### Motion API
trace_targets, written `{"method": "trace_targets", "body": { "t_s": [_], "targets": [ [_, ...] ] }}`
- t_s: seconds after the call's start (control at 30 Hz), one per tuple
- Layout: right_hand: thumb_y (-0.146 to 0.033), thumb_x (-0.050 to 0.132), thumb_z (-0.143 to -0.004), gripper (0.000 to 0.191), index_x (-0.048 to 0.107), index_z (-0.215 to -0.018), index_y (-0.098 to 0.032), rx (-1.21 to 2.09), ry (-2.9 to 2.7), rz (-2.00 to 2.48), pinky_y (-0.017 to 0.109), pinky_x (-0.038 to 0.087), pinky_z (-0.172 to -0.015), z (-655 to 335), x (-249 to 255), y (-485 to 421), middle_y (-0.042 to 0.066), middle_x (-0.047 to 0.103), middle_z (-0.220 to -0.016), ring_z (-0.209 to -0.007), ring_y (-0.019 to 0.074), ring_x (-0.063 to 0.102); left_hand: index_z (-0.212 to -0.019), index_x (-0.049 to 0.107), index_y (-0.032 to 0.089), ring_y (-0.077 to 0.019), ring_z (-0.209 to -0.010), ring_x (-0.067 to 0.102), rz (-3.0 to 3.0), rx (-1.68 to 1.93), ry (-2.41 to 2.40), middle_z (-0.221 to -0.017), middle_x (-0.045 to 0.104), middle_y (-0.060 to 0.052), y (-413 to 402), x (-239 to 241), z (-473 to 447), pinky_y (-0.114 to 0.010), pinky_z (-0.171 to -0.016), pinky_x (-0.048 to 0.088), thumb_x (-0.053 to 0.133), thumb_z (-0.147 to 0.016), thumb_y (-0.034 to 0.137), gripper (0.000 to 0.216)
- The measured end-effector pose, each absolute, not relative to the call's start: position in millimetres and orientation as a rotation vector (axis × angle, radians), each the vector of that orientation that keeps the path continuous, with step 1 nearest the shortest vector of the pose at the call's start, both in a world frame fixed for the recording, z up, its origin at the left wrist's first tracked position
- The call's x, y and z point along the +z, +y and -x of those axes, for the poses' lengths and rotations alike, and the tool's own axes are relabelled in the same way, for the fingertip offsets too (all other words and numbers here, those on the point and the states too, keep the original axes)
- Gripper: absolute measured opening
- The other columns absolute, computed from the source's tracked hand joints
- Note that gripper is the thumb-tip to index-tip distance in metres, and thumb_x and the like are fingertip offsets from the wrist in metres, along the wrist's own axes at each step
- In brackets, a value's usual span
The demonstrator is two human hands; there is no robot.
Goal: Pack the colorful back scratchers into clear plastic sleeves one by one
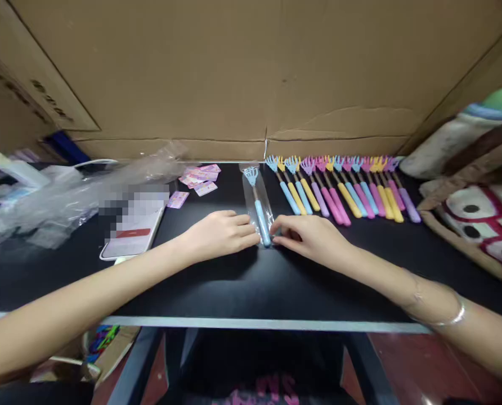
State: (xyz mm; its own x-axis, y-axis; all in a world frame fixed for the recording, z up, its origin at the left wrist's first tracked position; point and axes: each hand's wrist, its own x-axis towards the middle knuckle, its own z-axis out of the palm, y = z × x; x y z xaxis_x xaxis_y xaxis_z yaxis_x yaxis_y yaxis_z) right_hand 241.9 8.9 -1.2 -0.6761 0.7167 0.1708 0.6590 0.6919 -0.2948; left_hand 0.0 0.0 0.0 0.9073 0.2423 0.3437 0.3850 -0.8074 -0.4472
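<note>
A light blue back scratcher [260,216] with a hand-shaped head lies inside a clear plastic bag [251,198] flat on the black table. My left hand [225,235] rests at the lower left edge of the bag, its fingers closed together on the plastic. From the other side my right hand [308,237] pinches the lower right edge between thumb and fingers. To the right of the bag, several back scratchers [339,194] in blue, yellow, pink and purple lie side by side, heads toward the cardboard wall.
Small printed cards [204,188] lie scattered left of the bag. A phone [137,228] and crumpled clear plastic bags [77,197] are further left. Cardboard [234,67] walls the back. A patterned bag [479,219] and a bottle [445,143] stand at the right.
</note>
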Motion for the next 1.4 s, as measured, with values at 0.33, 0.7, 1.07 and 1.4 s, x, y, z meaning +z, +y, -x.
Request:
{"method": "trace_targets", "body": {
  "t_s": [0.33, 0.7, 1.07, 1.4],
  "targets": [
    [-0.022, 0.052, -0.097, 0.021, 0.071, -0.103, -0.019, -0.234, -2.727, 0.531, 0.04, 0.041, -0.094, -256.9, 0.7, 11.1, 0.003, 0.075, -0.11, -0.098, 0.0216, 0.061, -0.091, 0.067, 0.02, -0.0146, -0.072, 0.06, 2.687, -0.327, -0.507, -0.088, 0.074, 0.002, 5.3, 2.4, 5.8, -0.03, -0.063, 0.04, 0.046, -0.101, 0.028, 0.024],
    [-0.024, 0.05, -0.097, 0.029, 0.069, -0.118, -0.018, 0.09, -2.782, 0.565, 0.036, 0.051, -0.09, -275.7, -3.9, 13.4, 0.006, 0.07, -0.123, -0.105, 0.0213, 0.058, -0.111, 0.07, 0.022, -0.0162, -0.099, 0.065, 3.0, -0.314, -0.718, -0.114, 0.073, 0.0, 1.3, 9.2, 9.2, -0.027, -0.084, 0.049, 0.049, -0.099, 0.03, 0.026],
    [-0.029, 0.05, -0.097, 0.028, 0.067, -0.117, -0.019, 0.267, -2.808, 0.666, 0.04, 0.051, -0.095, -277.2, -1.9, 9.8, 0.008, 0.067, -0.126, -0.111, 0.0229, 0.056, -0.118, 0.067, 0.024, -0.0172, -0.106, 0.063, 3.07, -0.299, -0.867, -0.124, 0.069, 0.0, -5.8, 6.3, 13.4, -0.028, -0.089, 0.05, 0.052, -0.097, 0.026, 0.026],
    [-0.03, 0.053, -0.096, 0.032, 0.064, -0.123, -0.019, 0.183, -2.882, 0.69, 0.044, 0.049, -0.099, -280.7, 2.8, 3.4, 0.009, 0.064, -0.132, -0.117, 0.0248, 0.057, -0.122, 0.065, 0.023, -0.0186, -0.112, 0.06, 3.069, -0.246, -0.906, -0.13, 0.065, -0.001, -9.6, 5.8, 15.4, -0.03, -0.094, 0.05, 0.051, -0.097, 0.027, 0.029]
  ]
}}
